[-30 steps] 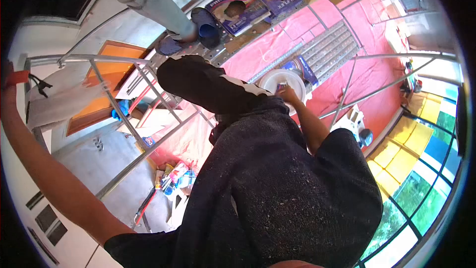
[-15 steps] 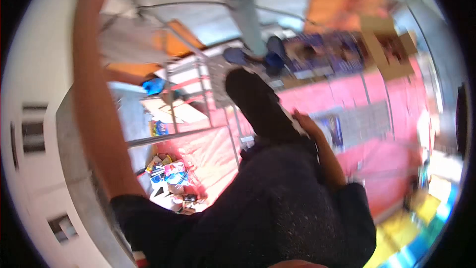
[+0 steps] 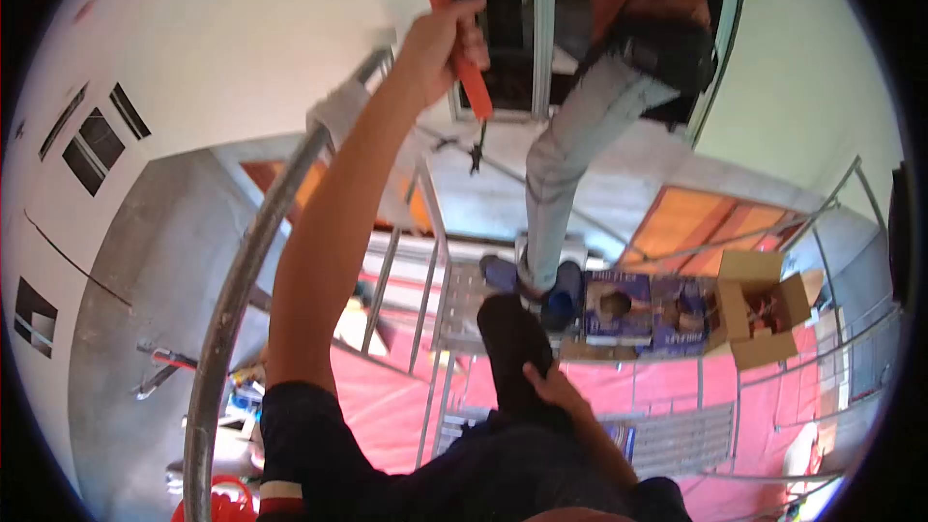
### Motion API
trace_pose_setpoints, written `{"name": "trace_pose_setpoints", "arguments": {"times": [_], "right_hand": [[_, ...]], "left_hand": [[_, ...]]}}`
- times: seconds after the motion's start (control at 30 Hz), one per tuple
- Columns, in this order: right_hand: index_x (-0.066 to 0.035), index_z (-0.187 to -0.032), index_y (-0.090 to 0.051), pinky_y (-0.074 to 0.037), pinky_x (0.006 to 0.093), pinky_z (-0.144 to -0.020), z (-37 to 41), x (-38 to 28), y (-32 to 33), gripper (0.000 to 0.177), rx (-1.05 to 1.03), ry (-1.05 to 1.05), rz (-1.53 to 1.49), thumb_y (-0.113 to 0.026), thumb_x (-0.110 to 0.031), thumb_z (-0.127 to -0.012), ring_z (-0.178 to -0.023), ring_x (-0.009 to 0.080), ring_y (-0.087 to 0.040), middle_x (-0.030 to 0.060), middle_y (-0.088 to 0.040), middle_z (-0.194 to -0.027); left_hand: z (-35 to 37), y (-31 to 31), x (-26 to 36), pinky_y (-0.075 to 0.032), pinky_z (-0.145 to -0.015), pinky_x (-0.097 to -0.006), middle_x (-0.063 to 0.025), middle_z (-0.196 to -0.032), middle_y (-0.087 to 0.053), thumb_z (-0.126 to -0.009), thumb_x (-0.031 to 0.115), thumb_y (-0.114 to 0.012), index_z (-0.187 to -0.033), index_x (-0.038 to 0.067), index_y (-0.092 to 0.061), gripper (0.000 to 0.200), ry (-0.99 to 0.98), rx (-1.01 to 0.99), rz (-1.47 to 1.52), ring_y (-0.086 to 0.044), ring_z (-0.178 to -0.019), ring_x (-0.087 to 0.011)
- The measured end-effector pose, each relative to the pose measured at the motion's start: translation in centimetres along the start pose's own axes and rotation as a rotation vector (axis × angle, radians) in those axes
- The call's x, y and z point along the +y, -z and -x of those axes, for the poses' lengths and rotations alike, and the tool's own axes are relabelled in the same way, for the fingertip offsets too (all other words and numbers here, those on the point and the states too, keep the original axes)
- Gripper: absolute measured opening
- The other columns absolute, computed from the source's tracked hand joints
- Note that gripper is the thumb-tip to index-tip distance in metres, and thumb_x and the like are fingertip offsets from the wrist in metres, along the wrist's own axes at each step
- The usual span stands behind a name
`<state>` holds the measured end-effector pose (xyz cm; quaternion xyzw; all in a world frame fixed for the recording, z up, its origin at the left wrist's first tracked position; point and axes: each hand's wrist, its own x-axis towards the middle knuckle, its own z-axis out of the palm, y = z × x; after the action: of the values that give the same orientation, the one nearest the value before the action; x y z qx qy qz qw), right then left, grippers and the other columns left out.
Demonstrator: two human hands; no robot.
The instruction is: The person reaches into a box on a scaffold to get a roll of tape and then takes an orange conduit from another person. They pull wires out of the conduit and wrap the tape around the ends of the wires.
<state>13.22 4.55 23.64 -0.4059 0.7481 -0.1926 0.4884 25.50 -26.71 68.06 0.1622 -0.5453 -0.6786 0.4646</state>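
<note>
My left hand [image 3: 447, 50] is raised with its fingers wrapped around a long orange-red bar [image 3: 474, 87]; the bar's upper end leaves the frame. Its lower tip hangs before the wall below a window frame [image 3: 544, 29]. Lower down, my right hand [image 3: 553, 389] lies against my dark-clad leg [image 3: 514, 353], fingers partly visible, with no object seen in it. My leg is bent forward toward a metal scaffold platform [image 3: 462, 304].
Another person's leg [image 3: 561, 164] in light trousers stands on the platform, near purple printed boxes [image 3: 619, 307] and an open cardboard box [image 3: 754, 304]. A metal scaffold rail [image 3: 232, 309] runs along my left. Pink sheeting [image 3: 387, 416] covers the floor far below.
My view has swung up and steadied, bringing the window and more of the other person into sight. My left hand with the orange-red bar now appears nearer the middle.
</note>
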Motion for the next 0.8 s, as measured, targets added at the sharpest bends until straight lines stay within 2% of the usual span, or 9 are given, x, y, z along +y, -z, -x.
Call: {"name": "trace_pose_setpoints", "arguments": {"times": [0.07, 0.1, 0.17, 0.27, 0.37, 0.4, 0.6, 0.7, 0.8], "right_hand": [[0.018, -0.139, -0.014, -0.038, 0.0543, -0.101, -1.9, 1.0, -2.0, 0.119, 0.191, 0.099, 0.103, -0.049, -0.078, -0.078, -0.120, 0.0542, -0.046, 0.0433, -0.040, -0.130], [0.015, -0.141, -0.014, -0.038, 0.0578, -0.099, -1.5, -0.1, -2.0, 0.116, 0.215, 0.115, 0.084, -0.052, -0.075, -0.078, -0.119, 0.0549, -0.044, 0.0428, -0.040, -0.130], [0.006, -0.145, -0.013, -0.034, 0.0558, -0.104, -0.3, -3.1, -1.8, 0.111, 0.254, 0.135, 0.104, -0.056, -0.072, -0.079, -0.127, 0.0534, -0.038, 0.0422, -0.034, -0.135], [0.002, -0.147, -0.008, -0.031, 0.0606, -0.103, -1.3, -3.4, -3.1, 0.112, 0.342, 0.084, 0.219, -0.059, -0.070, -0.077, -0.125, 0.0555, -0.037, 0.0407, -0.033, -0.134], [0.000, -0.148, -0.009, -0.029, 0.0623, -0.103, -1.2, -3.7, -3.2, 0.111, 0.346, 0.091, 0.181, -0.059, -0.070, -0.077, -0.127, 0.0558, -0.034, 0.0408, -0.031, -0.135], [0.000, -0.148, -0.009, -0.029, 0.0619, -0.104, -1.0, -4.0, -3.1, 0.111, 0.340, 0.084, 0.185, -0.059, -0.069, -0.078, -0.127, 0.0560, -0.034, 0.0410, -0.031, -0.135], [0.000, -0.147, -0.012, -0.029, 0.0613, -0.104, -0.1, -5.5, -2.3, 0.108, 0.311, 0.085, 0.189, -0.058, -0.069, -0.078, -0.126, 0.0560, -0.035, 0.0406, -0.033, -0.135], [0.000, -0.147, -0.015, -0.031, 0.0623, -0.101, -0.8, -4.8, -2.7, 0.107, 0.370, 0.087, 0.237, -0.058, -0.070, -0.078, -0.123, 0.0559, -0.038, 0.0406, -0.038, -0.130], [0.000, -0.147, -0.016, -0.032, 0.0617, -0.101, -0.4, -4.8, -2.2, 0.106, 0.383, 0.068, 0.254, -0.058, -0.069, -0.078, -0.123, 0.0549, -0.039, 0.0398, -0.038, -0.130]], "left_hand": [[-0.1, 0.3, 0.6, -0.047, -0.054, -0.0372, -0.0045, -0.061, -0.048, -0.087, 0.022, -0.066, -0.069, 0.009, -0.046, 0.030, 0.041, 0.017, -0.047, -0.051, -0.052, -0.0232], [0.1, 0.7, 1.0, -0.051, -0.059, -0.0372, -0.0062, -0.067, -0.053, -0.088, 0.022, -0.067, -0.073, 0.008, -0.049, 0.027, 0.033, -0.027, -0.100, -0.057, -0.058, -0.0233], [0.1, 1.4, 1.7, -0.055, -0.068, -0.0370, -0.0078, -0.072, -0.059, -0.088, 0.026, -0.068, -0.079, 0.006, -0.055, 0.026, 0.037, -0.035, -0.208, -0.063, -0.067, -0.0225], [0.9, 1.7, 3.0, -0.051, -0.070, -0.0352, -0.0074, -0.074, -0.058, -0.091, 0.025, -0.066, -0.082, 0.004, -0.057, 0.024, 0.028, -0.065, -0.319, -0.059, -0.072, -0.0205], [1.6, 3.1, 3.7, -0.052, -0.077, -0.0343, -0.0064, -0.079, -0.062, -0.092, 0.033, -0.065, -0.088, 0.004, -0.061, 0.029, 0.025, -0.133, -0.549, -0.063, -0.078, -0.0188], [2.0, 3.4, 4.1, -0.053, -0.082, -0.0341, -0.0041, -0.080, -0.063, -0.092, 0.041, -0.062, -0.088, 0.005, -0.061, 0.037, 0.041, -0.112, -0.686, -0.064, -0.081, -0.0173], [2.9, 6.8, 6.4, -0.047, -0.068, -0.0274, 0.0012, -0.072, -0.053, -0.094, 0.062, -0.043, -0.083, 0.009, -0.057, 0.056, -0.039, -0.124, -1.104, -0.053, -0.067, -0.0111], [3.4, 8.2, 6.7, -0.038, -0.056, -0.0230, 0.0032, -0.067, -0.043, -0.092, 0.064, -0.047, -0.084, 0.007, -0.057, 0.058, -0.065, -0.095, -0.963, -0.039, -0.059, -0.0074], [4.3, 8.6, 7.4, -0.036, -0.053, -0.0228, 0.0030, -0.068, -0.043, -0.095, 0.061, -0.044, -0.087, 0.006, -0.058, 0.058, 0.015, -0.162, -0.824, -0.039, -0.059, -0.0063]]}}
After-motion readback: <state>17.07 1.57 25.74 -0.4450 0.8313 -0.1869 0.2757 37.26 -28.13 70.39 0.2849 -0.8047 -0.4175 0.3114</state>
